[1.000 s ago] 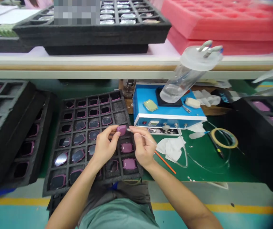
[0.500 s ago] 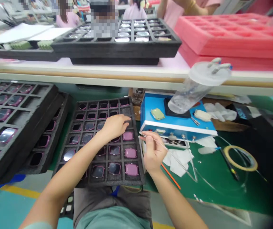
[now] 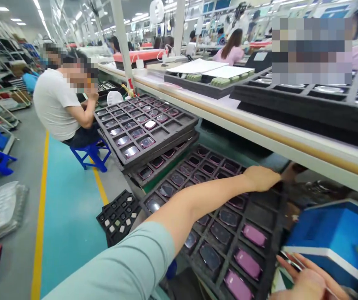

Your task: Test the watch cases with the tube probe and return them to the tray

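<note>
My left hand (image 3: pixel 262 178) reaches across the far right part of a black foam tray (image 3: pixel 262 210). Its fingers are hidden behind the back of the hand, so I cannot make out whether they hold anything. Watch-like pieces with dark glass and purple rims fill many of the tray's pockets. Purple pieces (image 3: pixel 248 263) lie along the near right column. At the lower right, my right hand (image 3: pixel 310 283) is closed around a thin pen-like tool (image 3: pixel 293 262) with a dark tip, beside the tray's right edge. The frame cuts off part of this hand.
Stacked black trays (image 3: pixel 166 135) with more watch pieces stand on the left. A blue box (image 3: pixel 332 229) is right of the tray. The shelf edge (image 3: pixel 260 137) runs above, with trays on it. A person in a white shirt (image 3: pixel 55 102) sits on a blue stool (image 3: pixel 93 154) further left.
My view has swung left, bringing the aisle and the seated person into sight. My left hand now reaches further toward the tray's far right corner. My right hand still holds the thin tool.
</note>
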Demonstrator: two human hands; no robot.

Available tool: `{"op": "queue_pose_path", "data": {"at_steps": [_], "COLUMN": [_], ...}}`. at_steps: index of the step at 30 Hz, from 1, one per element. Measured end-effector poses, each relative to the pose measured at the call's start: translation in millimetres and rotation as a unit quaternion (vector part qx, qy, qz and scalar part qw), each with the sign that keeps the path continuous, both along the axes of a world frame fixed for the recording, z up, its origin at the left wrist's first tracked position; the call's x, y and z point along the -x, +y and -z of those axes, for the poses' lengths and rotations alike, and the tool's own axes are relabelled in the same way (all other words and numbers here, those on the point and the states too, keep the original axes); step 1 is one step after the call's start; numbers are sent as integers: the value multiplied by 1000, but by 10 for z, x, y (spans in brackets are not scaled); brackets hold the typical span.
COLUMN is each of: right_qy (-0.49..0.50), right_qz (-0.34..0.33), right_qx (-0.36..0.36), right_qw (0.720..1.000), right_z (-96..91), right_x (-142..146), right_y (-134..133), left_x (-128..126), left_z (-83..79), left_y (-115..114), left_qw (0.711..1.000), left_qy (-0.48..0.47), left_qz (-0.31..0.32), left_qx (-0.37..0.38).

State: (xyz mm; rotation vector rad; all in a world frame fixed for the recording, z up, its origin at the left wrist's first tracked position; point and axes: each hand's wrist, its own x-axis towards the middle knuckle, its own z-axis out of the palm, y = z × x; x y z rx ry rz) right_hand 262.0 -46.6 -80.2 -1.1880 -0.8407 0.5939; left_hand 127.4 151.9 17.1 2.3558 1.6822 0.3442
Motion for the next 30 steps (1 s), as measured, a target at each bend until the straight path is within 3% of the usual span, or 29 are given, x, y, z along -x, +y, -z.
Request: {"op": "queue_pose_path", "data": {"at_steps": [4, 8, 10, 13, 18, 30], "right_qy": [-12, -66, -107, -138, -129, -125], "right_qz": [34, -2, -22, -38, -65, -86], "right_qx": [-47, -81, -112, -153, -179, -177], "right_qw": [998, 995, 988, 978, 973, 972], "right_z": [-24, 44, 69, 62, 6, 15], "right_x": [48, 44, 46, 44, 29, 8], "right_y": [48, 112, 159, 214, 221, 207], "left_x": [43, 203, 295, 313, 127, 82], "left_z": [-12, 232, 383, 528, 519, 493], "left_y": [-363, -955, -1199, -1423, -1516, -1571], "left_qw": [996, 978, 904, 830, 800, 805], "left_qy": [-79, -206, -420, -537, -570, -565], "left_qz": [-12, 16, -34, -65, -68, -54], "left_qx": [-24, -5, 68, 137, 175, 171]}}
